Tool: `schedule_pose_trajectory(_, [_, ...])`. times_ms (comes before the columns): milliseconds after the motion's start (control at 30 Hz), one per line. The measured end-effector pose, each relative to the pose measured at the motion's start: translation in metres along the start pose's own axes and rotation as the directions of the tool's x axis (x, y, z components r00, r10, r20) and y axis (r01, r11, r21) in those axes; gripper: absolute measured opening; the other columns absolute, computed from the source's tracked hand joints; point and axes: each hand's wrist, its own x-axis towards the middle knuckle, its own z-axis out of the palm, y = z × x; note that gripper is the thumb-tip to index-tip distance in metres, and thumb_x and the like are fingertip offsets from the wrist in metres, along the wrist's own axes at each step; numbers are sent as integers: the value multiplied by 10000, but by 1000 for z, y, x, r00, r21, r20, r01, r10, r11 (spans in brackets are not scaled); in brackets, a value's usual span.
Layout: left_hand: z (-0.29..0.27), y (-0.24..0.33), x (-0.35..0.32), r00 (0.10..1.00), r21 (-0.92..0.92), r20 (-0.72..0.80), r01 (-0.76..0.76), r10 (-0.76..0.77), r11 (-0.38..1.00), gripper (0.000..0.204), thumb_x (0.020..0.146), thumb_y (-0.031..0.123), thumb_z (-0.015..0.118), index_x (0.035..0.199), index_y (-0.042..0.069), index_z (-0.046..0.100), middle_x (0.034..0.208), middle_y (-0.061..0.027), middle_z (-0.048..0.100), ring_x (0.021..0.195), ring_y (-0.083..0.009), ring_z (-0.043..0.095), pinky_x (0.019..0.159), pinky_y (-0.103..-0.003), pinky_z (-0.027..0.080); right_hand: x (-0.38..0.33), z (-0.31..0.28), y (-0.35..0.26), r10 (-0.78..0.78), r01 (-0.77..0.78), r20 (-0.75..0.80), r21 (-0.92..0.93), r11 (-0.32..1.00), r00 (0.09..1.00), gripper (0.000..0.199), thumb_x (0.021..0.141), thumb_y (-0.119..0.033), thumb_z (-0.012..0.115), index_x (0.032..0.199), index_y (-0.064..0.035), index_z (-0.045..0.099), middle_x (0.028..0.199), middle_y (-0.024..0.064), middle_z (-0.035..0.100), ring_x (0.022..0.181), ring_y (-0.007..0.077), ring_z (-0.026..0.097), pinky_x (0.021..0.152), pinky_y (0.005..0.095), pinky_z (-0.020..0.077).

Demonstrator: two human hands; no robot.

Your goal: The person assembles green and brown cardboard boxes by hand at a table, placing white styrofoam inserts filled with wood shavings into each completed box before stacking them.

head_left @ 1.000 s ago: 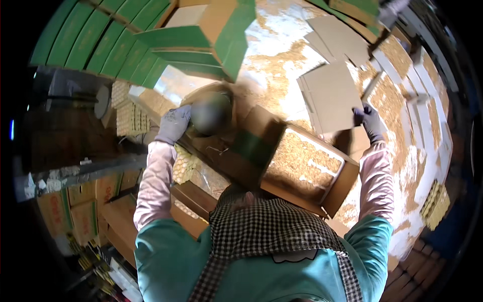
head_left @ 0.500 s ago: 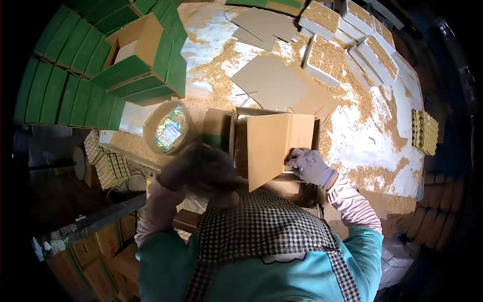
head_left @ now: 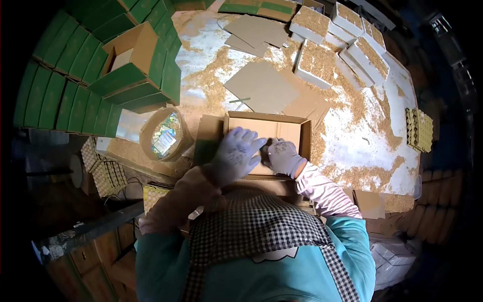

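Note:
An open cardboard box (head_left: 307,141) stands in front of me at the table's near edge. A folded brown cardboard sheet (head_left: 259,125) lies down inside it, covering most of the inside. My left hand (head_left: 235,155), in a pale glove, is over the box's left side with its fingers stretched out and apart. Close beside it, my right hand (head_left: 285,156), also gloved, is curled over the sheet near the middle. Its fingertips are dark and bent under, and whatever they may hold is hidden. The box's left flap (head_left: 209,132) is folded outward.
Left of the box stands a round tub (head_left: 184,143) of small printed packets. Green boxes (head_left: 78,55) are stacked beyond it, one open box (head_left: 143,45) among them. Flat cardboard sheets (head_left: 259,85) and white trays (head_left: 314,63) of sawdust-like bedding lie farther back. Egg trays (head_left: 419,130) sit at right.
The cardboard sheet, raised and angled before, now lies down inside the box. My left hand has come from the left to the box, and my right hand has shifted left.

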Motion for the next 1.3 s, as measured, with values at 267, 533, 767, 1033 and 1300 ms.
schedule_pose_trajectory(267, [-22,-42,-43,796,-929,314,145,-517,-342,580,846,34,622,1368,-8,373,1320,-186,507,1214,-300,501,1033,-422,403,-76,-2,89,456,-149,-523,526,837,720,575,888,-397,632,1347,-80,489,937,135,637,782,239,659,743,364,549])
schedule_pose_trajectory(533, [128,-59,-56,610,-587,276,719,-742,373,1219,558,410,890,1456,-64,216,1412,-264,407,1322,-351,403,1104,-380,331,-11,69,96,207,4,-692,289,957,691,837,831,-467,697,1451,-34,341,1231,209,518,1130,350,512,962,416,420])
schedule_pose_trajectory(767, [63,-102,-55,855,-901,130,313,-503,299,912,727,283,816,1442,4,322,1356,-210,492,1260,-300,470,1048,-365,380,3,41,37,447,205,-176,979,-16,877,720,867,-229,670,1456,-24,309,1330,115,484,1191,205,485,1002,309,405])
schedule_pose_trajectory(1033, [-202,-322,-152,51,-648,-674,437,-737,624,787,805,151,739,1444,-11,309,1265,-145,540,1170,-226,505,1020,-322,394,145,-147,-40,340,696,-629,707,-126,700,391,1044,-278,395,1215,23,578,1179,82,610,1062,143,588,901,291,489])
schedule_pose_trajectory(1300, [-178,-377,-217,429,-633,-297,581,-853,512,567,766,129,757,1250,-48,521,1118,-116,608,965,-184,582,853,-284,458,270,-213,-201,-91,477,-515,837,-270,852,598,890,-234,646,1383,-27,377,1239,111,548,1098,206,568,944,316,467])
